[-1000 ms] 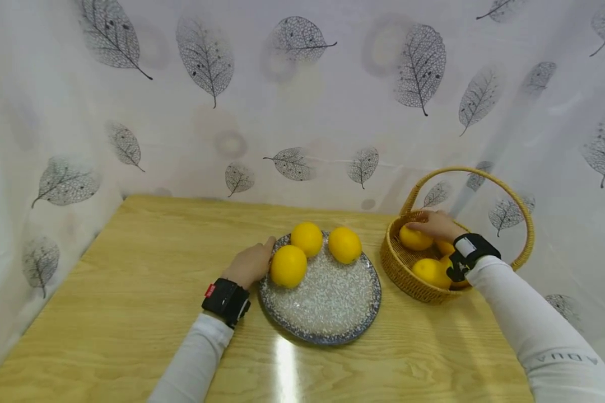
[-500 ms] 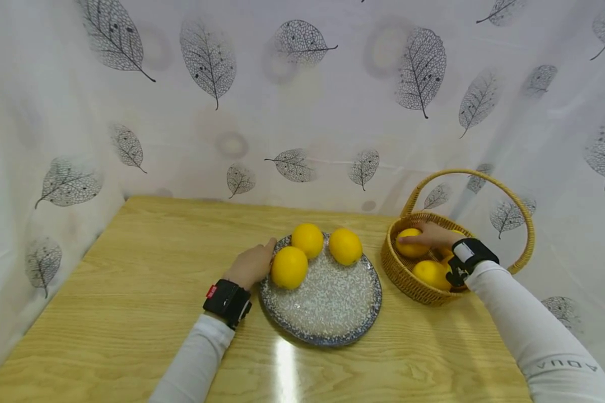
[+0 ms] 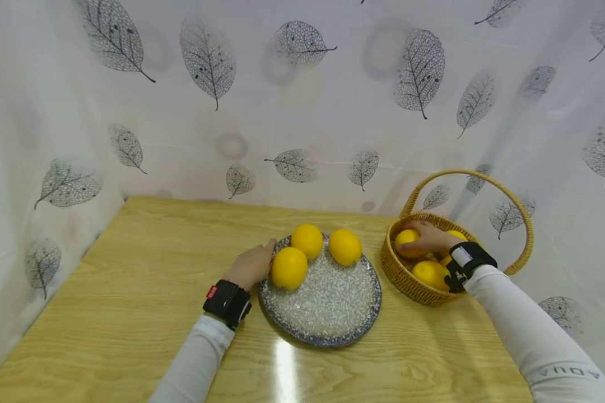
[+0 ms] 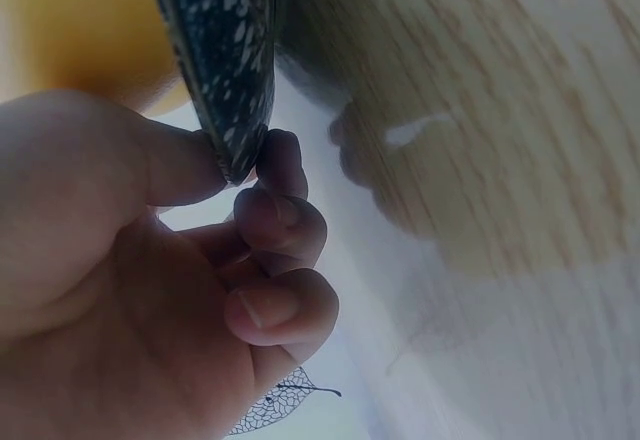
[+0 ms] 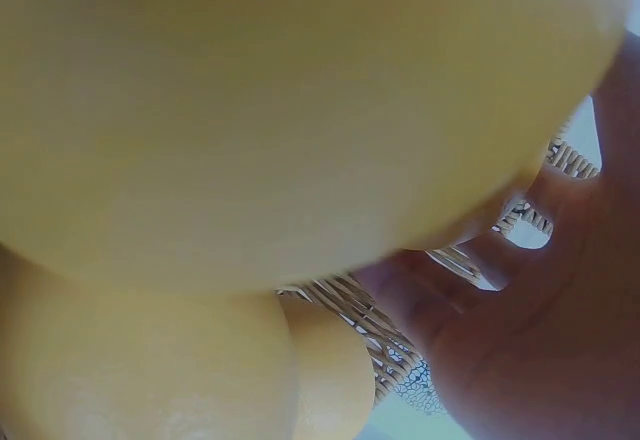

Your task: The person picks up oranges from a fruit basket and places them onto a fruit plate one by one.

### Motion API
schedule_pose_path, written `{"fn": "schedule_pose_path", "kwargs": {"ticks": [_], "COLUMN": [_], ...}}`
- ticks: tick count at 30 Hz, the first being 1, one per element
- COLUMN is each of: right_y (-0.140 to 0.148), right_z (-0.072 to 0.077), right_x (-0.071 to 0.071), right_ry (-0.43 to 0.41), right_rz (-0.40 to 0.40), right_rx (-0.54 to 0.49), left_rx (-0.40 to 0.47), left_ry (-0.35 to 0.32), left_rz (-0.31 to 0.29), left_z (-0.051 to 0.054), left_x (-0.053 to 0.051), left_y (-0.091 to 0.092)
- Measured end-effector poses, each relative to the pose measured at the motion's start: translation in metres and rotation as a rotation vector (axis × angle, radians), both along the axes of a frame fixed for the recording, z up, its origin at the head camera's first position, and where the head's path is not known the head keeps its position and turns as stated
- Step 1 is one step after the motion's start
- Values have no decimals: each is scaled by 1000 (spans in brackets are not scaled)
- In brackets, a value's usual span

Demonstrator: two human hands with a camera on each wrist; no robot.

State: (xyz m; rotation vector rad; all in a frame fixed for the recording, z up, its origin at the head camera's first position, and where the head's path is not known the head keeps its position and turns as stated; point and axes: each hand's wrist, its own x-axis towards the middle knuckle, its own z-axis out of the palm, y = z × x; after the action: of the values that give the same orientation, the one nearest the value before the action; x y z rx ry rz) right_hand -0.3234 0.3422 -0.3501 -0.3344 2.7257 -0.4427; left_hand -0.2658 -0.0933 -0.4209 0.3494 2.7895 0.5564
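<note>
My left hand [image 3: 250, 265] pinches the rim of a speckled grey plate [image 3: 333, 302] at its left side. In the left wrist view the thumb lies above the dark rim [image 4: 225, 70] and the fingertips [image 4: 285, 215] curl below it. Three oranges sit on the plate: one at the left [image 3: 289, 268], one at the back [image 3: 307, 241] and one at the back right [image 3: 345, 247]. Inside the wicker basket [image 3: 408, 282] my right hand [image 3: 432, 237] grips an orange [image 3: 406, 242]. Large yellow fruit [image 5: 280, 130] fills much of the right wrist view and hides part of that grip.
More oranges lie in the basket, one at the front [image 3: 431, 274] and others partly under the right wrist. A tall arched handle [image 3: 526, 224] rises over the basket. The wooden table [image 3: 131, 291] meets a leaf-patterned curtain [image 3: 307, 101] at the back.
My right hand has shifted slightly down over the orange in the basket, and its fingers have closed round it. The left hand and the plate look unchanged.
</note>
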Motion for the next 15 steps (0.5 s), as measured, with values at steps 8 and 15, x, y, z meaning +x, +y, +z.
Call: {"fn": "schedule_pose_path", "kwargs": {"ticks": [8,15], "right_y": [0,0], "right_z": [-3,-6], "right_x": [1,1], "right_ry": [-2,0], "right_rz": [-8,-60], "right_rx": [-17,3], "left_rx": [-5,-7], "left_ry": [15,47], "left_rz": [-1,-12], "left_z": [2,1], "left_x": [1,2], "left_y": [0,-1]}}
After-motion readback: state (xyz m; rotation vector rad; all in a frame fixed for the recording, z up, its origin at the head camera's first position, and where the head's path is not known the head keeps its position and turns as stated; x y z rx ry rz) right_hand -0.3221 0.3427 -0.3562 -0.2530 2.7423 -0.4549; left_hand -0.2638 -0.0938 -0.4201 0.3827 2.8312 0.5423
